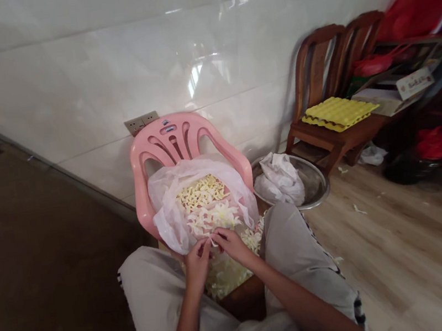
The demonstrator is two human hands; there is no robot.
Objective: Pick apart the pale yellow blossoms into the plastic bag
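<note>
In the head view my left hand [199, 254] and my right hand [228, 241] meet above my lap, with fingertips pinched together. Between them is a small pale white flower [213, 240], mostly covered by the fingers. Just beyond the hands, a pink plastic chair [241, 165] holds an open white plastic bag [168, 231]. On the bag lie a heap of white flowers [214, 217] and, behind it, a pile of small yellowish pieces [202, 191]. Below my hands, between my knees, more pale petals [226, 276] fill a container whose edges are partly hidden.
Right of the chair sits a metal basin [313, 181] with a crumpled white bag [280, 181]. Wooden chairs [316, 66] along the wall carry yellow egg trays [338, 112] and an open cardboard box [393, 88]. Scattered petals [359, 209] lie on the wooden floor.
</note>
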